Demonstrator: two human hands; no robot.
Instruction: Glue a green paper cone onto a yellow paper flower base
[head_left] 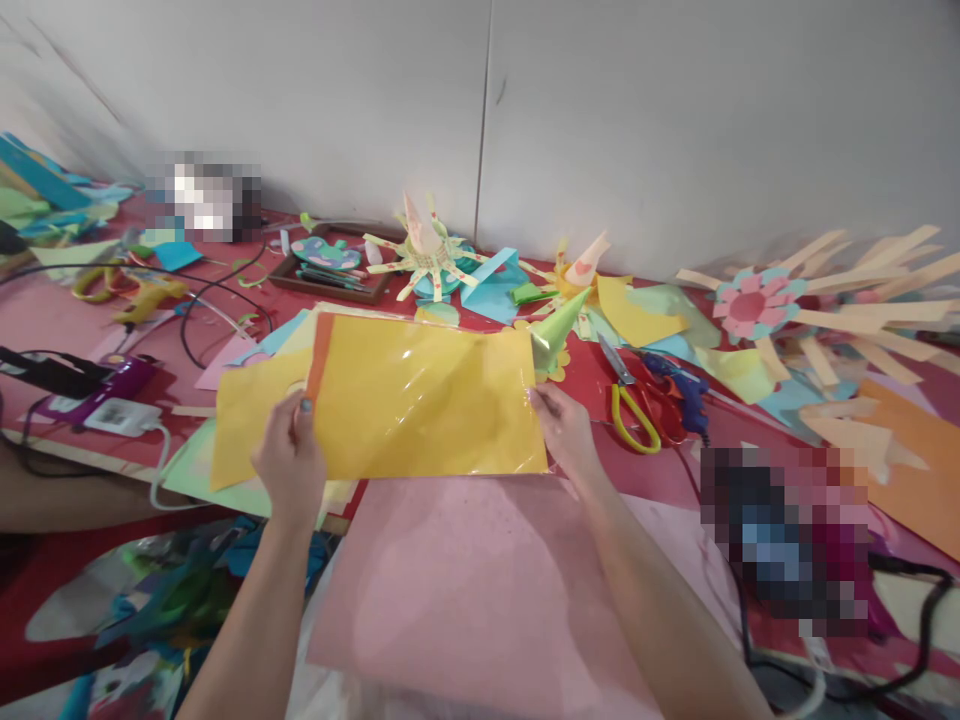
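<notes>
Both hands hold up a glossy pack of yellow paper [427,400] in a clear plastic sleeve, with an orange strip along its left side. My left hand [292,455] pinches the left part, thumb on the front. At the lower right edge, my right hand [566,430] grips the sleeve between thumb and fingers. Behind the pack on the left, a loose yellow sheet [244,420] and pale green sheets [196,465] stick out. A large pink sheet [480,590] lies below it. Close to the right hand stand a green paper cone [559,335] and yellow-handled scissors [630,400].
Against the wall are paper flowers [427,250] and a brown tray [330,280] with pencils. A yellow glue gun [150,297], cables and a purple power strip [120,385] lie left. Right are a blue glue gun [679,390], a strip-petalled flower [757,305] and orange paper [919,470].
</notes>
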